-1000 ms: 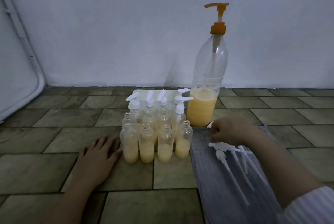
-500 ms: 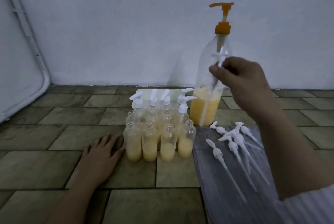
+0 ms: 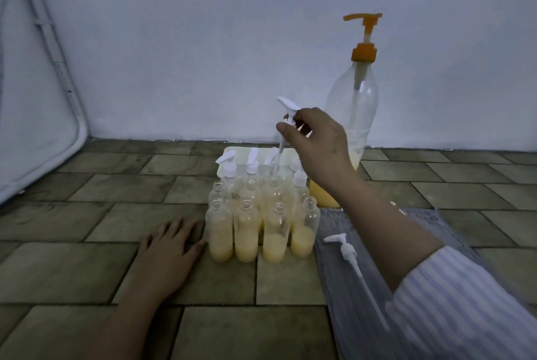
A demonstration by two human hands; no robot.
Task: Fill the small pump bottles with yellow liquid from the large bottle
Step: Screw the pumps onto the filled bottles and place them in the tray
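Tiled floor (image 3: pixel 87 266): right hand (image 3: pixel 316 141) hides btl caps.

wall (image 3: pixel 203 40): plain white | floor (image 3: pixel 87 214): brown tiles | light: dim

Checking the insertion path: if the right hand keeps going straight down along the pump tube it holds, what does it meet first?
Likely the open neck of a second-row small bottle: the right hand pinches a white pump with its tube tip there. Depth is uncertain.
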